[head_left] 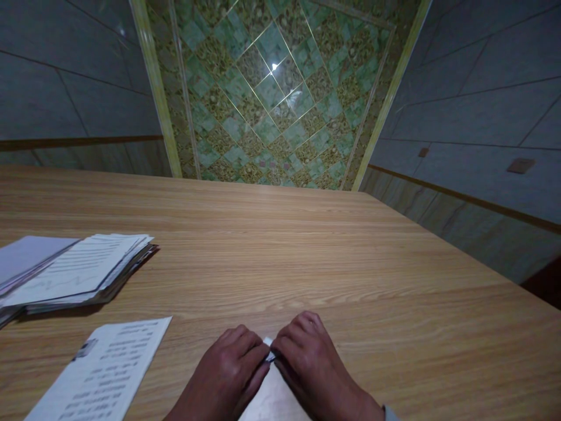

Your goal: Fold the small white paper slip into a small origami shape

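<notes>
Green-and-gold patterned floor tiles (272, 99) lay beyond the far edge of a pale wood-grain table (307, 251). At its left rested a fanned stack of white printed papers (83, 272), and nearer, a single white printed sheet (105, 374); the rows of text on both were too blurred to read. At the near edge, the left hand (225, 377) and right hand (311, 368) met, fingertips pressed together, pinching a small white folded paper (269, 349) between them. Most of that paper lay hidden beneath the hands and cut off by the frame.
</notes>
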`<state>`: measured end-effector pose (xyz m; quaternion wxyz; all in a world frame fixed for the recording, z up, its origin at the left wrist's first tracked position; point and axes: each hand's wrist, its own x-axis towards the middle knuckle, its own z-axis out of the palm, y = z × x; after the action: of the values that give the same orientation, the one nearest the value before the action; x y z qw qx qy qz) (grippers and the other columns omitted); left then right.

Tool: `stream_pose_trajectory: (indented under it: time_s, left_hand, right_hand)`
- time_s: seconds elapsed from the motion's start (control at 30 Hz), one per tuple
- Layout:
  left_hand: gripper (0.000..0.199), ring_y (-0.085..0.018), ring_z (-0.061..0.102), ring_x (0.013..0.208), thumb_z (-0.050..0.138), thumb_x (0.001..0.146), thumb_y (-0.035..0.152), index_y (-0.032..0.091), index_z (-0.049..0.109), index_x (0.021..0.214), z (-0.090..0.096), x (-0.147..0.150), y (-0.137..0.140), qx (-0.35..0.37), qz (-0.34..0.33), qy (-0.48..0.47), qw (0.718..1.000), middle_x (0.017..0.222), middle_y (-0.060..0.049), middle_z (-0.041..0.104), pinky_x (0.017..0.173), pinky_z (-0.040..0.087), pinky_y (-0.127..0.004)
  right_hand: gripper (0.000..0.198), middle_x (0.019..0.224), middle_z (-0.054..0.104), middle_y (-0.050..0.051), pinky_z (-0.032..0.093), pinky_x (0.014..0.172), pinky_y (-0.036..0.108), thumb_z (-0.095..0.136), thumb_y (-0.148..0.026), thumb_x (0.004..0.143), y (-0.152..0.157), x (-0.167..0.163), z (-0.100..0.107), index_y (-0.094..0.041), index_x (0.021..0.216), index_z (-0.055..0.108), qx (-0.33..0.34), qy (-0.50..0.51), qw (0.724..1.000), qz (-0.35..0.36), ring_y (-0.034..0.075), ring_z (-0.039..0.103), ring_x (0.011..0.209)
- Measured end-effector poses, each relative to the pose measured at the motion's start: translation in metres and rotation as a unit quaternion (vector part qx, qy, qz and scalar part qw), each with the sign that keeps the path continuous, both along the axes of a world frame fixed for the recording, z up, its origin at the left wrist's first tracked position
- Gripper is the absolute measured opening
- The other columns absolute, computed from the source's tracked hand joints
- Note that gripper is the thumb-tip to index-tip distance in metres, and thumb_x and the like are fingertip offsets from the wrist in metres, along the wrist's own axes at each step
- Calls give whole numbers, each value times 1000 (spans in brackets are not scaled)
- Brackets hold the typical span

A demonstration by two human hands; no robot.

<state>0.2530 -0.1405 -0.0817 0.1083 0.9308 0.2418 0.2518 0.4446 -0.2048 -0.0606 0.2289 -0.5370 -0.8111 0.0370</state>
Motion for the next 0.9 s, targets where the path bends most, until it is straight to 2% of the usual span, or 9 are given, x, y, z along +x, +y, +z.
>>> stream_pose_trajectory:
  time_s: [0.17, 0.33, 0.4, 0.5, 0.63, 0.8, 0.9]
  left_hand:
    - [13, -20, 68, 78, 58, 100, 20, 24, 70, 95, 7, -5, -2, -63, -14, -53, 996, 86, -2, 72, 69, 53, -29]
    - [38, -18, 66, 66, 49, 106, 41, 24, 75, 83, 12, -5, 2, -71, -13, -91, 993, 69, -2, 68, 57, 49, -25]
    - [40, -18, 66, 64, 50, 104, 45, 25, 77, 82, 15, -4, 4, -94, -21, -101, 990, 67, -2, 68, 56, 48, -24]
    - [30, -18, 69, 68, 58, 102, 40, 27, 80, 87, 20, -4, 6, -172, -29, -113, 978, 71, -2, 72, 60, 49, -24]
    - [20, -17, 71, 70, 64, 95, 26, 26, 80, 82, 21, -7, 9, -282, 7, -140, 949, 74, -1, 76, 64, 50, -23]
    - [24, -17, 69, 68, 62, 94, 30, 25, 78, 77, 23, -7, 11, -293, 1, -150, 944, 71, -1, 75, 64, 47, -24]
    - [22, -19, 70, 72, 63, 93, 33, 25, 78, 79, 22, -5, 10, -322, 26, -178, 929, 76, -1, 76, 67, 49, -26]
  right_hand:
    - [19, 83, 67, 2, 40, 80, 35, 59, -24, 103, 0, 0, -2, -20, 86, 64, 61, 40, 997, -7, 21, 55, 83]
    - [33, 82, 66, 3, 41, 75, 34, 46, -38, 109, -5, 4, 2, -21, 87, 64, 58, 92, 994, 6, 21, 54, 82]
    - [33, 81, 66, 3, 42, 75, 33, 46, -38, 109, -6, 5, 5, -21, 87, 65, 50, 106, 993, 11, 21, 55, 82]
    - [31, 81, 66, 4, 42, 73, 32, 48, -35, 108, -7, 6, 7, -21, 87, 66, 46, 121, 991, 20, 21, 55, 82]
    - [28, 81, 67, 4, 44, 71, 31, 51, -31, 107, -7, 8, 9, -20, 86, 67, 37, 148, 988, 10, 21, 57, 81]
    - [22, 77, 70, 2, 43, 69, 30, 60, -29, 103, -7, 13, 12, -21, 85, 70, 16, 174, 985, 7, 20, 59, 78]
    - [21, 74, 71, 2, 43, 65, 29, 63, -30, 102, -5, 14, 12, -22, 86, 74, 33, 188, 982, 4, 19, 60, 74]
